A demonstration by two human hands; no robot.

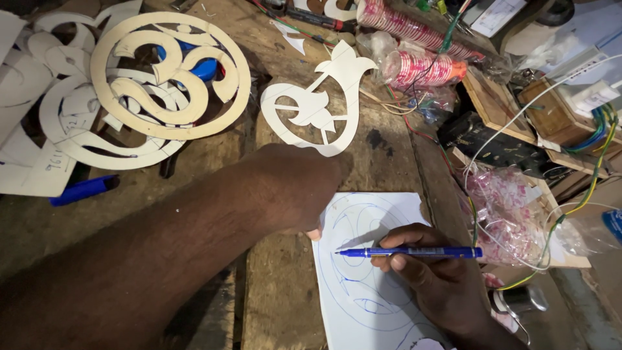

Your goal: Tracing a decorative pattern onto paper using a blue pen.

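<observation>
Over the paper sheet (pixel 395 207), right hand (pixel 431 272) grips blue marker (pixel 414 252).

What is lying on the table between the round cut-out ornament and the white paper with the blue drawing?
In the head view, the left hand and its forearm cross that stretch, between the round cut-out and the paper. Around them only bare wooden table shows.

the right hand (pixel 433 275) has its grip closed round a blue marker pen (pixel 411 252), tip pointing left over a white sheet (pixel 363 304) with blue curved lines. the left hand (pixel 295 191) presses the sheet's upper left corner against the wooden worktop (pixel 278 304). just above lie a pale leaf-shaped cutout (pixel 321 107) and a round cutout (pixel 170 74); spools of red and white thread (pixel 414 68) sit to the right.
</observation>
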